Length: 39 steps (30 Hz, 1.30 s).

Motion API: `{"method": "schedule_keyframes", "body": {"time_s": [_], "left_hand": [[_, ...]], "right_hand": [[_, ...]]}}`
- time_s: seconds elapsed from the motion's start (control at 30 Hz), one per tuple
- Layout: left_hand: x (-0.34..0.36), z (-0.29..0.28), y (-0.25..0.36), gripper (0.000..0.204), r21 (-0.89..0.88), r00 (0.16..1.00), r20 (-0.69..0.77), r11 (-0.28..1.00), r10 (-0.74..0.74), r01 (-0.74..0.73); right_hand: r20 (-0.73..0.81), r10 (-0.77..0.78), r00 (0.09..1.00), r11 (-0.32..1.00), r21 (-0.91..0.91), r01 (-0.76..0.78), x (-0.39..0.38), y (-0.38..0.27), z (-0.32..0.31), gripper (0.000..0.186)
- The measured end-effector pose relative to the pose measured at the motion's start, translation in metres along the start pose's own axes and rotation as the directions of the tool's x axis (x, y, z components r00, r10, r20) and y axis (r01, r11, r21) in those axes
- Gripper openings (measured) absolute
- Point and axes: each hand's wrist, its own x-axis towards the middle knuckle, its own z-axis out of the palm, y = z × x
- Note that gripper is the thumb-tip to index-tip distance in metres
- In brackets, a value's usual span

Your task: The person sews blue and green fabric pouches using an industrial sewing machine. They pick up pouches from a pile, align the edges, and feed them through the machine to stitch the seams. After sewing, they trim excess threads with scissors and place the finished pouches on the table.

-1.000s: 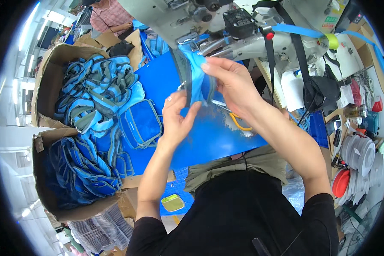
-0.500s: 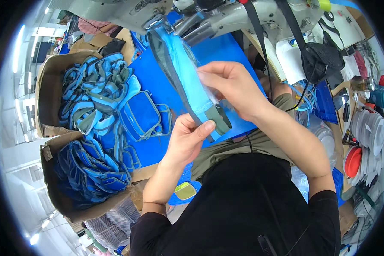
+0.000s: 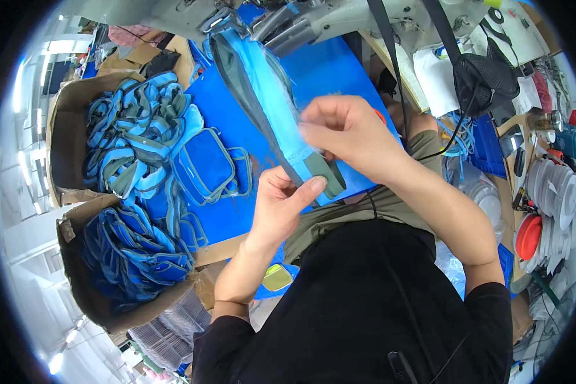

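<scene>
A long fabric strip (image 3: 262, 83), light blue with dark grey edging, slants from the sewing machine (image 3: 288, 32) down toward me. Its grey folded lower end is gripped by my left hand (image 3: 281, 198), the thumb lying on top of the cloth. At the strip's right edge, a little higher up, my right hand (image 3: 355, 131) is closed in a pinch. Some motion blur covers those fingertips, and whatever lies between them is hidden. The strip's upper end sits under the machine's metal parts.
Left of the blue tabletop (image 3: 326, 70), one cardboard box (image 3: 70, 121) holds heaped blue-grey strips. Another box (image 3: 76, 281) contains blue fabric panels (image 3: 134, 249). Stitched blue pieces (image 3: 204, 166) lie between boxes and hands. Dark straps (image 3: 390, 57) and a black mesh pouch (image 3: 486, 83) hang at right.
My right hand has shifted slightly down along the strip's edge, still pinched. My left hand keeps its grip on the lower end. The whole view has shifted a little.
</scene>
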Motion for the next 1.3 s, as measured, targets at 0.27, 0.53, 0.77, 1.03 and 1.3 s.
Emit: {"method": "schedule_keyframes", "body": {"time_s": [0.27,0.53,0.77,1.03,1.3], "left_hand": [[0.0,-0.002,-0.002,0.016,0.034,1.0,0.001,0.999,0.008,-0.008],[0.0,-0.002,-0.002,0.018,0.038,1.0,0.0,0.999,0.006,-0.006],[0.001,-0.004,-0.004,0.018,0.032,1.0,0.009,0.999,0.01,-0.011],[0.004,-0.008,-0.008,0.013,0.031,1.0,0.009,1.0,-0.003,0.003],[0.006,-0.002,-0.005,0.013,0.029,1.0,0.004,0.999,-0.017,0.017]], "right_hand": [[0.042,-0.057,0.997,0.997,-0.055,0.06,0.009,0.005,-0.008,0.025],[0.129,-0.037,0.991,0.993,0.115,0.022,-0.01,0.014,-0.021,0.024],[-0.041,-0.056,0.998,0.993,0.1,0.059,0.011,0.006,0.0,0.025],[-0.148,-0.371,0.917,0.909,-0.261,0.326,0.013,0.009,0.012,0.019],[-0.164,-0.422,0.892,0.893,-0.247,0.377,0.021,0.016,0.014,0.014]]}}
